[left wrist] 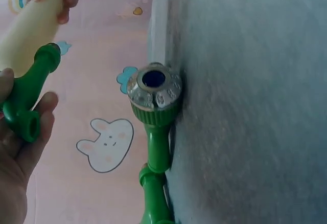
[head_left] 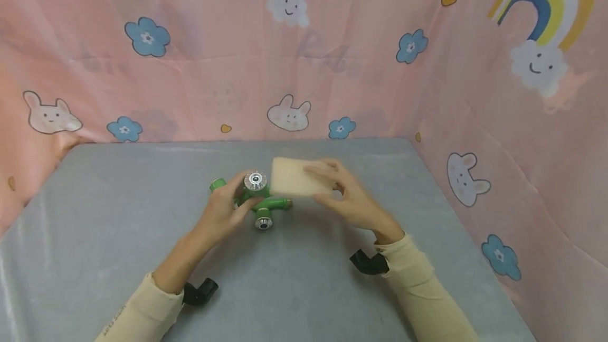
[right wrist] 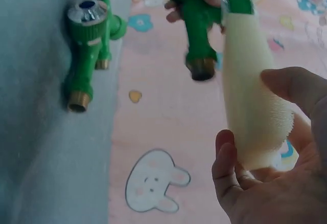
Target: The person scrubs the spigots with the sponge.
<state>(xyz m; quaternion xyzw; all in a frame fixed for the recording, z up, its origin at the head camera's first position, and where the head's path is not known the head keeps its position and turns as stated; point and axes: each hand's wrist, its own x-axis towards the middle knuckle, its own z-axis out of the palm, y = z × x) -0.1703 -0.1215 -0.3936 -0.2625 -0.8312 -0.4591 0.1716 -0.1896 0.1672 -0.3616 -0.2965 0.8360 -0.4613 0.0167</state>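
Observation:
My left hand (head_left: 227, 209) grips a green plastic tap (head_left: 250, 190) with a silver knob, lifted just off the grey table (head_left: 119, 215). My right hand (head_left: 349, 197) pinches a cream sponge (head_left: 293, 177) between thumb and fingers, its left edge against the held tap. In the right wrist view the sponge (right wrist: 253, 96) stands on edge next to the held tap (right wrist: 199, 14). A second green tap (head_left: 272, 209) lies on the table just in front of the first one; it also shows in the left wrist view, tap (left wrist: 156, 116), and in the right wrist view, tap (right wrist: 87, 45).
A pink cloth (head_left: 332, 57) printed with rabbits, flowers and rainbows walls the table at the back and on the right. Grey table surface stretches on all sides of the hands.

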